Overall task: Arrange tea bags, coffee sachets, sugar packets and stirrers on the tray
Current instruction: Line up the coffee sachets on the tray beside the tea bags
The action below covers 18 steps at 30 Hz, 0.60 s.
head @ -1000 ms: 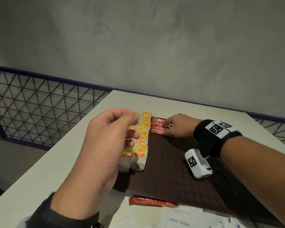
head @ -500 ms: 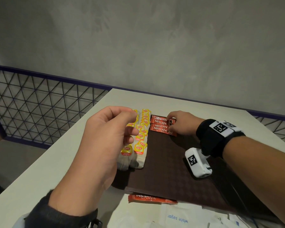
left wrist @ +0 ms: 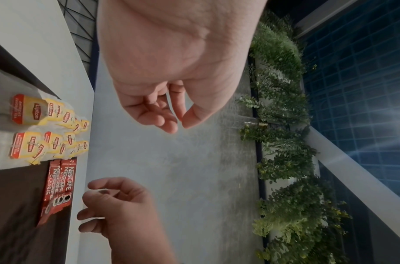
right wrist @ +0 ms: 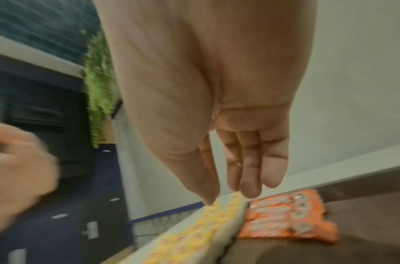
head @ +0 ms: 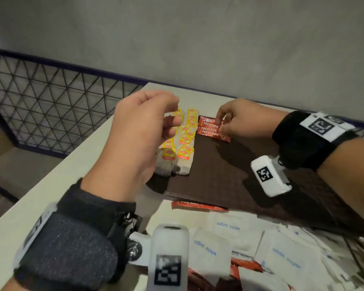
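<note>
Coffee sachets (head: 211, 128), red foil sticks with white "Nescafé Classic" lettering, lay flat on the dark brown textured tray (head: 225, 181) at its far edge, stacked side by side, touching. Long axes ran left-right across the tray, one end just beside the tea bags. How many were in the group was hard to tell, at least two. One more red coffee sachet (head: 198, 205) sat off the tray on the table, tucked against the tray's near edge, long axis also left-right.

Tea bags (head: 182, 141), white paper pouches with yellow-and-red Lipton tags, were in two overlapping rows on the tray's left part, rows running near-to-far.

Right hand (head: 242, 122) was over the right end of the sachets, fingers loosely extended and pointing down; the right wrist view showed nothing gripped, fingertips (right wrist: 250, 191) just above the sachets. Contact unclear from the blur.

Left hand (head: 139, 135) was raised above the tea bags, fingers curled loosely toward the thumb, holding nothing per the left wrist view.

White paper sugar packets (head: 227, 238) with blue "white sugar" print lay piled on the off-white table (head: 57, 185) near the tray's front edge.
</note>
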Each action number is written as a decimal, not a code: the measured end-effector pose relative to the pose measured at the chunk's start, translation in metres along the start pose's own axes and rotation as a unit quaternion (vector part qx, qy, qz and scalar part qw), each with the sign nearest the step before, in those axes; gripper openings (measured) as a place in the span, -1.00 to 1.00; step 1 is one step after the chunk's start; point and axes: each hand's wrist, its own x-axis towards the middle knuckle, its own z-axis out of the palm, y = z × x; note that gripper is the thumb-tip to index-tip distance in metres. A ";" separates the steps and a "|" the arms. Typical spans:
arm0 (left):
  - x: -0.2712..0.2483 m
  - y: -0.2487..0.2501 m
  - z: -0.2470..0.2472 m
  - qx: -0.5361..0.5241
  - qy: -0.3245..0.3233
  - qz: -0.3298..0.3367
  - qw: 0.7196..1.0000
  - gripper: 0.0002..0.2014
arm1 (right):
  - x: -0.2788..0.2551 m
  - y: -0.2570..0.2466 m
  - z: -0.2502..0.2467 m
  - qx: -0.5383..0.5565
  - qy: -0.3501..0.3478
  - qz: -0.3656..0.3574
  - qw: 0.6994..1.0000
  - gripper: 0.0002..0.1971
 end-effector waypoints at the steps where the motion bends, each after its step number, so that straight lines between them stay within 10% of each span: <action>1: -0.001 0.000 -0.001 0.002 -0.001 0.000 1.000 -0.91 | -0.015 -0.014 -0.001 0.016 -0.021 -0.040 0.999 -0.94; 6: 0.000 0.007 -0.005 0.004 0.007 0.006 1.000 -0.97 | -0.097 -0.079 -0.001 -0.015 -0.186 -0.177 0.966 -0.93; 11: -0.002 0.010 -0.008 0.003 0.009 0.008 1.000 -0.96 | -0.130 -0.098 0.026 -0.273 -0.110 -0.227 0.928 -0.62; 18: -0.006 0.017 -0.012 -0.010 -0.002 0.003 1.000 -0.96 | -0.129 -0.112 0.044 -0.320 -0.072 -0.230 0.916 -0.89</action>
